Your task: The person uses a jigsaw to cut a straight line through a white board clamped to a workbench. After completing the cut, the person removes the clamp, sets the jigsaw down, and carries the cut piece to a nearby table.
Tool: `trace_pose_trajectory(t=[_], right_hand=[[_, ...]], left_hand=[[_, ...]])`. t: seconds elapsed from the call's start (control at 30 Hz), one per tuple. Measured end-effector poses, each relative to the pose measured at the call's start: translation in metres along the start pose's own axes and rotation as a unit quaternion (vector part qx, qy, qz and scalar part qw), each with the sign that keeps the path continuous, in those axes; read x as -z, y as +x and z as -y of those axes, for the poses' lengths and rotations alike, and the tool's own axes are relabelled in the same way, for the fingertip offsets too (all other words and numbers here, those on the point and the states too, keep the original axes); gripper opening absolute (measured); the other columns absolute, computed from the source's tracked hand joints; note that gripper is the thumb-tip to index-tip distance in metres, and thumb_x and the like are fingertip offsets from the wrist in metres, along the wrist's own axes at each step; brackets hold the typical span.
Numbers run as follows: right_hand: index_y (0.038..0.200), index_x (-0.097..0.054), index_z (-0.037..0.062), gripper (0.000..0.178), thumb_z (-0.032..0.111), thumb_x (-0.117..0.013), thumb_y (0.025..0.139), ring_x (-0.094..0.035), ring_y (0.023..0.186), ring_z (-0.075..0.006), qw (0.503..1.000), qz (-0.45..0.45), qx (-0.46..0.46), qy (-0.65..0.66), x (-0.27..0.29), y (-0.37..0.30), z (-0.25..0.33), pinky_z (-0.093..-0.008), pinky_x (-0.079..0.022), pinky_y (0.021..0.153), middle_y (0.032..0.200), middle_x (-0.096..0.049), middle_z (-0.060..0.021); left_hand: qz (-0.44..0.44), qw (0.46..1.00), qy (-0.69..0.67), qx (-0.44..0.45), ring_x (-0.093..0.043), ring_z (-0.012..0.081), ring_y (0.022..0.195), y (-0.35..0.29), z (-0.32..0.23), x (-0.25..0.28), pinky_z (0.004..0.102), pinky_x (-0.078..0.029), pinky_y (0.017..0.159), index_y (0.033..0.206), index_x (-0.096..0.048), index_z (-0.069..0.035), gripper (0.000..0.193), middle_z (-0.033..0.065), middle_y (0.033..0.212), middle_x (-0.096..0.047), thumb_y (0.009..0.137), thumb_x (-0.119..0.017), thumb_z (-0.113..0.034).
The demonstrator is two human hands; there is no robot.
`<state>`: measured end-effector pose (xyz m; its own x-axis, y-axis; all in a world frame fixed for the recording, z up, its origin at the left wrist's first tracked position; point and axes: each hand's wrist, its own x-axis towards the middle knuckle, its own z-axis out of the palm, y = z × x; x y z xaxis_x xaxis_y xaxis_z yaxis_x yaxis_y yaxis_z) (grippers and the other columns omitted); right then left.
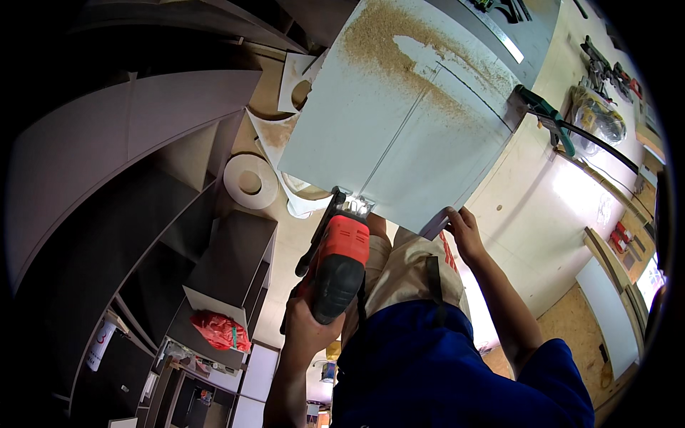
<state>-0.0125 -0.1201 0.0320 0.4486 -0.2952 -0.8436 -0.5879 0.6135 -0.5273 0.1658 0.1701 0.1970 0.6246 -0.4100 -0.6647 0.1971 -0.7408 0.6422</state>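
Note:
My left hand is closed around the handle of a red and black jigsaw. The saw's metal foot sits at the near edge of a white panel, at the near end of a long line running up the panel. A darker line crosses from that line's far end to the panel's right edge. At the panel's near right corner my right hand pinches the edge between thumb and fingers. Sawdust covers the far part of the panel. Whether the blade is in the panel is hidden.
A green and black clamp grips the panel's right side. The panel rests over a grey tabletop. Below on the left lie a round ring and cut offcuts, beside dark cabinets. A red plastic bag sits on one.

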Motion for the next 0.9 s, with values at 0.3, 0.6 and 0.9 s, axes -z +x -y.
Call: trace_pose_trajectory(t=[0.3,0.6,0.9], right_hand=[[0.114,-0.056,-0.0053,0.03,0.022,-0.049,0.104,-0.063,0.094,-0.0176,1.0,-0.006,0.001,0.006,-0.0016,0.0001,0.0001,-0.0339,-0.052,0.087,0.104,-0.064,-0.0107],[0.117,-0.055,-0.0062,0.032,0.023,-0.049,0.104,-0.063,0.097,-0.0185,1.0,0.004,0.003,0.003,0.0017,0.0015,-0.0022,-0.0343,-0.051,0.089,0.107,-0.064,-0.0113],[0.118,-0.055,-0.0064,0.032,0.022,-0.048,0.105,-0.063,0.098,-0.0186,1.0,0.005,0.007,0.004,0.0016,0.0023,-0.003,-0.0343,-0.051,0.089,0.108,-0.064,-0.0115]], left_hand=[[0.015,1.0,0.002,0.027,-0.071,0.0368,0.088,-0.001,-0.0021,0.0007,0.0393,-0.055,0.08,0.116,-0.062,0.005,0.05,0.0232,0.096,-0.069,0.07,-0.075,-0.008],[0.025,0.999,0.001,0.038,-0.071,0.0371,0.087,0.001,-0.0071,0.0019,0.0395,-0.054,0.08,0.115,-0.063,0.005,0.049,0.0226,0.096,-0.07,0.07,-0.075,-0.008],[0.018,0.999,0.01,0.043,-0.07,0.038,0.09,-0.0003,-0.0052,0.0008,0.0402,-0.054,0.081,0.114,-0.062,0.005,0.048,0.0226,0.099,-0.069,0.07,-0.075,-0.009]])
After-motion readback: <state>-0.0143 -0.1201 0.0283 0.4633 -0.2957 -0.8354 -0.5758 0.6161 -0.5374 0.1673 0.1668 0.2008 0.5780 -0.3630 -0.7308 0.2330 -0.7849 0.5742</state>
